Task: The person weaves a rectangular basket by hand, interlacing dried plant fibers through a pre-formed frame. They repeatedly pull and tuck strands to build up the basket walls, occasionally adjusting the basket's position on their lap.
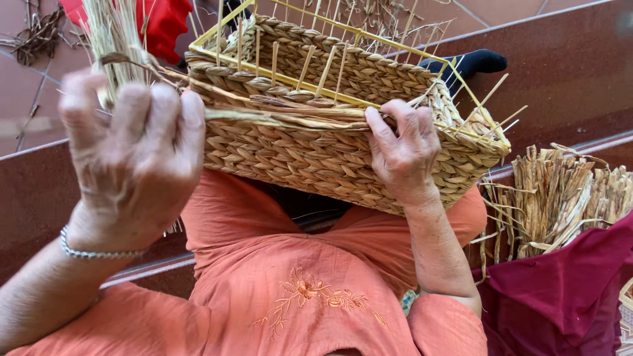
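A rectangular woven straw basket [310, 151] rests on my lap, its upper rim unfinished with yellow frame rods and thin upright sticks showing. My right hand [403, 151] grips the basket's near side, thumb and fingers pressing on the top braid. My left hand [135, 155] is raised at the left, fingers closed around a twisted straw strand [217, 113] that runs along the rim; a tuft of loose straw [115, 39] sticks up above that hand. A silver bracelet [92, 252] circles my left wrist.
A pile of dried straw strips [560, 198] lies at the right on a dark red cloth [567, 290]. Red fabric [158, 23] sits at the top left. A black sock-covered foot [471, 62] shows behind the basket. Brown tiled steps run around me.
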